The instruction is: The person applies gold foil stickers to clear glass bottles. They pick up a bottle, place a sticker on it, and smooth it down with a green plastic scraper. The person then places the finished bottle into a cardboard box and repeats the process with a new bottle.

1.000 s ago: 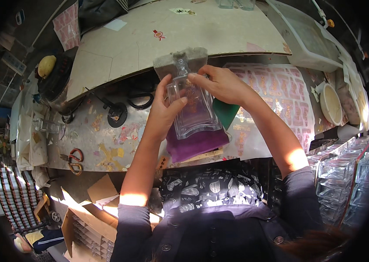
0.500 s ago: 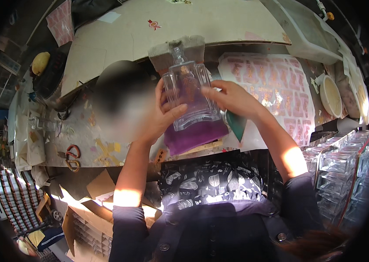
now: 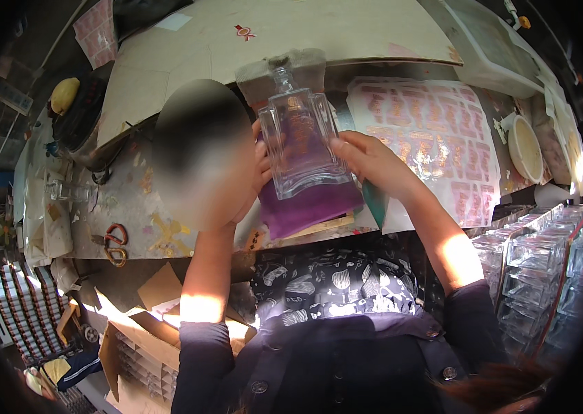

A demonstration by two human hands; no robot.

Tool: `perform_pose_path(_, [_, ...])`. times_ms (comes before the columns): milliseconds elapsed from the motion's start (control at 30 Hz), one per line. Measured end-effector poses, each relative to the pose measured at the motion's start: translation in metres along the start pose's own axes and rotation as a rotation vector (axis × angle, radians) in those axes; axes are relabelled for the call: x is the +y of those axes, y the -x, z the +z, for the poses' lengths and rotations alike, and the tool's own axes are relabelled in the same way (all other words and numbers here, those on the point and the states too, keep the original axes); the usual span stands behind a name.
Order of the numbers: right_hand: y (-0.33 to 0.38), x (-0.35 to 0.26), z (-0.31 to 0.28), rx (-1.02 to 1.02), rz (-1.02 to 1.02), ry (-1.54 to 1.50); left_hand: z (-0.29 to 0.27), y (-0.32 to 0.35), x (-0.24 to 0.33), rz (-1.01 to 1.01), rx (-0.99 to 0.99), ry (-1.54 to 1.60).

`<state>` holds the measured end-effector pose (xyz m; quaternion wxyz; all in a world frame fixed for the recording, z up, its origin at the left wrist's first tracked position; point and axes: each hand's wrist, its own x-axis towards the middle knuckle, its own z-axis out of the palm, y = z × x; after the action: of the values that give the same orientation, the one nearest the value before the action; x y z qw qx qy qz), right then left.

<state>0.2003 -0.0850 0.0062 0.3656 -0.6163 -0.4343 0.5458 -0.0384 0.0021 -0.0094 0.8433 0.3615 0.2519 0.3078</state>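
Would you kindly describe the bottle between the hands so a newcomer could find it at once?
Find the worktable, then the purple cloth at its near edge. Over that cloth, a clear glass bottle sits, neck pointing away. Gold markings on its face set it apart from the clear glassware stacked at right.

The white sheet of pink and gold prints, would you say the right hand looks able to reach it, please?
Probably yes: the sheet lies just beside the right hand, its upper part uncovered, though that hand is on the clear glass bottle.
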Motion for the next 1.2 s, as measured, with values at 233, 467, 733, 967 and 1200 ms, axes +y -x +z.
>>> perform_pose_path(233, [0.006,-0.002,0.006,0.046,-0.048,0.180,0.018,0.008,-0.009,0.105,0.102,-0.439])
perform_pose_path(467, [0.006,-0.002,-0.003,-0.032,0.056,-0.177,0.018,0.003,-0.006,0.038,0.124,-0.280])
perform_pose_path(733, [0.005,-0.001,0.007,0.095,-0.092,0.189,0.023,-0.004,-0.003,0.096,0.107,-0.465])
perform_pose_path(967, [0.004,0.002,0.009,0.123,-0.080,0.274,0.019,-0.005,-0.006,0.088,0.088,-0.439])
perform_pose_path(1200, [0.002,0.014,-0.008,0.107,0.253,-0.667,0.012,-0.003,-0.009,0.061,0.130,-0.193])
